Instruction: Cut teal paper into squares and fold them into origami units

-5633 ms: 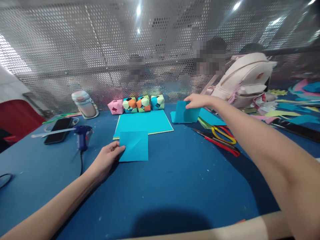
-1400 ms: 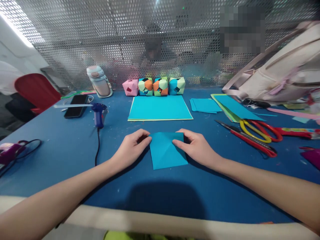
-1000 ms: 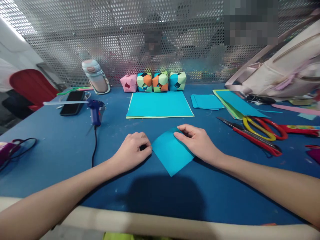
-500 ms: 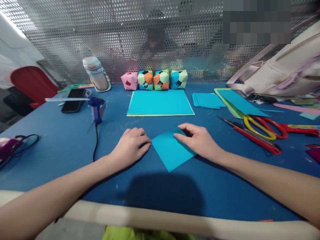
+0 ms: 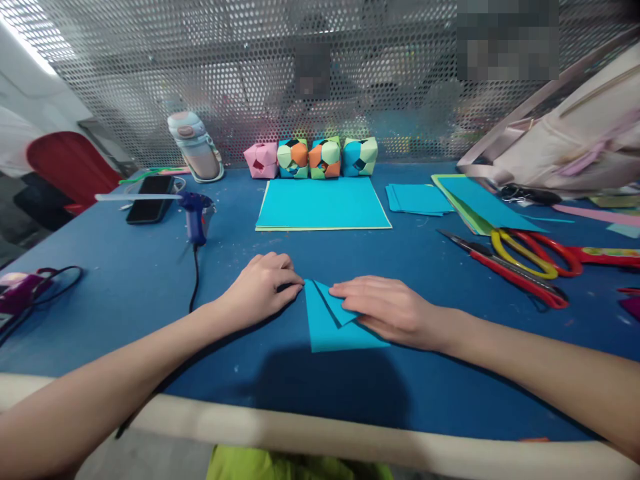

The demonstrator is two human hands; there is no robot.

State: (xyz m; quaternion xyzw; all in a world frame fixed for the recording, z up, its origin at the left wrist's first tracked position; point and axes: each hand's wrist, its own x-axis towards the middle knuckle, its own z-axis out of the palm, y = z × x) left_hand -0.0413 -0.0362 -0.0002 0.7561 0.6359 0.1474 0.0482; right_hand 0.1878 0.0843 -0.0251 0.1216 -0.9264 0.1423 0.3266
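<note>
A square of blue paper (image 5: pixel 333 339) lies on the blue table in front of me, with one flap (image 5: pixel 336 308) folded over toward me. At its left corner, my left hand (image 5: pixel 265 285) is closed, with thumb and fingertips pinched at the paper's edge. My right hand (image 5: pixel 390 308) is closed on the right part of the paper; its fingers lie together over the flap, and the thumb is partly hidden beneath them. The paper's right side is covered by this hand.
Larger blue sheets (image 5: pixel 323 205) lie ahead, before several folded paper cubes (image 5: pixel 293 159). To the right are small blue sheets (image 5: pixel 420 199), a cutter (image 5: pixel 520 280), scissors (image 5: pixel 525 255) and a bag (image 5: pixel 560 150). A glue gun (image 5: pixel 196 219), phone (image 5: pixel 150 200) and bottle (image 5: pixel 194 148) stand left.
My right hand has moved toward me, bringing the paper's far corner over into a fold. The paper has turned slightly, while my left hand stays at its left corner.
</note>
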